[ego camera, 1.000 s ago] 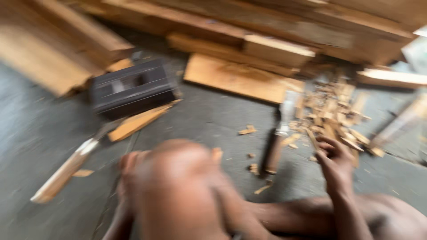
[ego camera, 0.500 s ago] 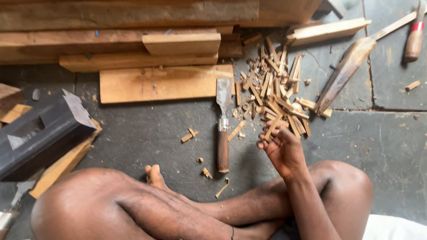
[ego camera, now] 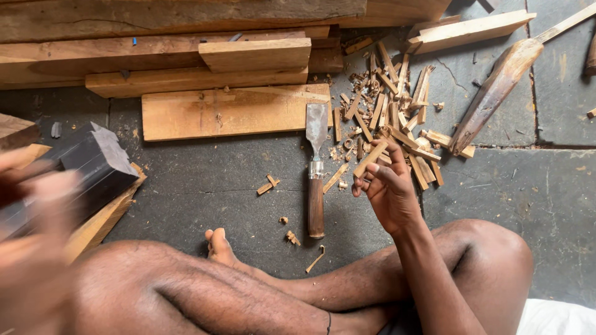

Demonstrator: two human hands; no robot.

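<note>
Right of centre, the right hand [ego camera: 390, 192] pinches a small wood sliver [ego camera: 370, 158] between its fingertips, beside the chisel [ego camera: 316, 167] on the floor. At lower left, the left hand [ego camera: 31, 229] is blurred; its grip cannot be told.

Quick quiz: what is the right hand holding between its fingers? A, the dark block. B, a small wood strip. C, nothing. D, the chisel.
B: the right hand pinches a small wood strip at the chip pile, while the chisel lies untouched on the floor beside it.
</note>
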